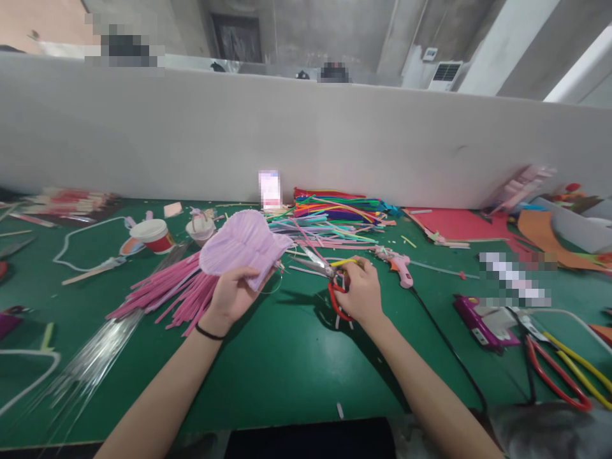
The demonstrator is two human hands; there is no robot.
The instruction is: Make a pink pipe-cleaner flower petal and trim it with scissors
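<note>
My left hand [238, 294] is closed on the lower edge of a lilac, petal-shaped pipe-cleaner piece [238, 239], with ribbed rows across it. Scissors [329, 270] with one red and one yellow handle are in my right hand [363, 287], fingers through or around the handles. Their blades are parted and point left toward the lilac piece's right end; whether they touch it I cannot tell. A thin wire loop hangs below that end. Under and left of my left hand lies a fan of pink pipe cleaners [157, 290].
Colourful pipe cleaners [335, 213] lie against the partition [191, 134]. To the right are a pink glue gun [399, 266] with a black cord, a purple box [485, 325], another pair of scissors [559, 366] and red sheets [454, 224]. A paper cup [153, 237] and clear sticks [102, 344] are left.
</note>
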